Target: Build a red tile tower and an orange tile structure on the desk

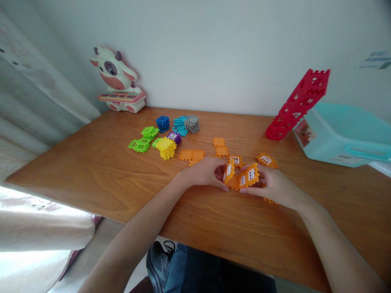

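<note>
Both my hands meet at the middle of the wooden table [91, 171] around a partly joined set of orange interlocking tiles [241, 177] with small white windows. My left hand [205, 173] has its fingers closed on the set's left tile, which stands tilted upright. My right hand [271, 185] grips the right side of the same set. Loose orange tiles [191, 155] lie flat on the table just behind my hands, and one windowed orange tile [266, 160] lies beyond my right hand.
A red tile tower [297, 106] leans against a light blue plastic bin [342, 138] at the right. Piles of green [143, 140], yellow [166, 147], blue [163, 123], teal and grey tiles sit further back. A cow toy [119, 81] stands at the wall.
</note>
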`<action>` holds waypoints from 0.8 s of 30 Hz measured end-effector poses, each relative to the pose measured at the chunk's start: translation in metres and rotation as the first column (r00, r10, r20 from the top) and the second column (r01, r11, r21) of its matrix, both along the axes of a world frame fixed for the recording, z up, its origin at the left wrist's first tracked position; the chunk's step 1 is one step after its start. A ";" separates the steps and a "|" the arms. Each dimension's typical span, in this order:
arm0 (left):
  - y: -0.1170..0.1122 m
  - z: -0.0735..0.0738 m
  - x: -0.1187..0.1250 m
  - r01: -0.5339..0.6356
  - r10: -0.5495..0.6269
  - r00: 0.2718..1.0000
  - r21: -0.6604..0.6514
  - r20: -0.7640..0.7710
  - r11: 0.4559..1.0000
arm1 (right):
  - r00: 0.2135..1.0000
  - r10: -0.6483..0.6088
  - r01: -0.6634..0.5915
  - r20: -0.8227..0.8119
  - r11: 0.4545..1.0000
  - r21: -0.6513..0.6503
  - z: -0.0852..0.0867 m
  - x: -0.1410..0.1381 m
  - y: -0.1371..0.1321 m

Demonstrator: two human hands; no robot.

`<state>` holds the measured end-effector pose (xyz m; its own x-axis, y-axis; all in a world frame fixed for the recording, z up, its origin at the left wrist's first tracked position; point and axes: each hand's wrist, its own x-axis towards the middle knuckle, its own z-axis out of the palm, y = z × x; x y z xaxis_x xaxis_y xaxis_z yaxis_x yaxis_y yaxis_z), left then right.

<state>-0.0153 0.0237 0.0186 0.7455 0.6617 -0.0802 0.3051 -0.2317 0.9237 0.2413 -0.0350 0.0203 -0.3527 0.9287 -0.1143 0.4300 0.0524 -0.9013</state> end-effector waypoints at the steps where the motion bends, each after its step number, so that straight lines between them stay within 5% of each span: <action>1: 0.000 0.000 0.000 -0.007 0.007 1.000 0.011 -0.016 1.000 | 1.000 0.008 -0.008 0.004 1.000 0.012 -0.001 -0.001 0.000; 17: 0.000 -0.005 0.005 -0.049 0.064 0.994 0.159 -0.087 0.986 | 0.992 0.018 -0.028 0.122 0.996 0.081 -0.006 -0.007 0.001; 24: 0.000 -0.005 0.005 -0.066 0.071 0.997 0.107 -0.042 0.992 | 0.991 0.017 -0.025 0.130 0.998 0.066 -0.010 -0.005 0.002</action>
